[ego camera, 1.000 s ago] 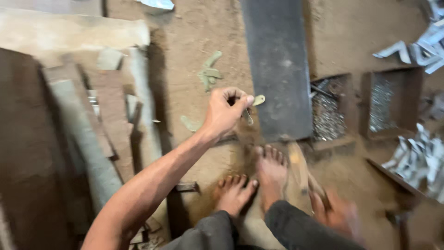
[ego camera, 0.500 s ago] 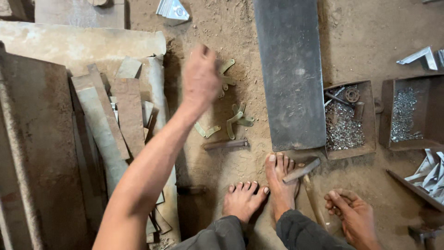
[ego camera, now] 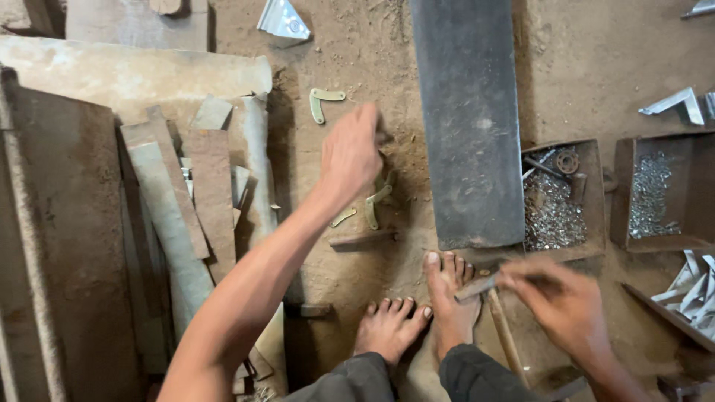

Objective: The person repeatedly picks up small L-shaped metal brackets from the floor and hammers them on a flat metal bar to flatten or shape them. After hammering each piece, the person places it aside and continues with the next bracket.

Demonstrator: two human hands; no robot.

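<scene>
My left hand (ego camera: pixel 350 156) reaches out over the dirt floor, fingers bunched downward beside the dark metal slab (ego camera: pixel 465 119). What they hold is hidden. Small greenish flat brackets (ego camera: pixel 372 205) lie just below that hand, and a bent one (ego camera: pixel 324 100) lies beyond it. My right hand (ego camera: pixel 562 301), blurred, is low on the right with its fingers pinched on the head end of a hammer (ego camera: pixel 499 324), whose wooden handle runs back toward me. My bare feet (ego camera: pixel 417 316) rest on the ground between the two hands.
Rusty metal strips and plates (ego camera: pixel 186 201) are stacked on the left. Two open metal boxes of small fasteners (ego camera: pixel 555 205) (ego camera: pixel 655 190) stand to the right of the slab. Shiny angle brackets (ego camera: pixel 693 290) lie at the right edge, and another folded piece (ego camera: pixel 283 18) lies at the top.
My left hand has moved up and away from my feet to the brackets by the slab. My right hand has come up from the lower right to the hammer.
</scene>
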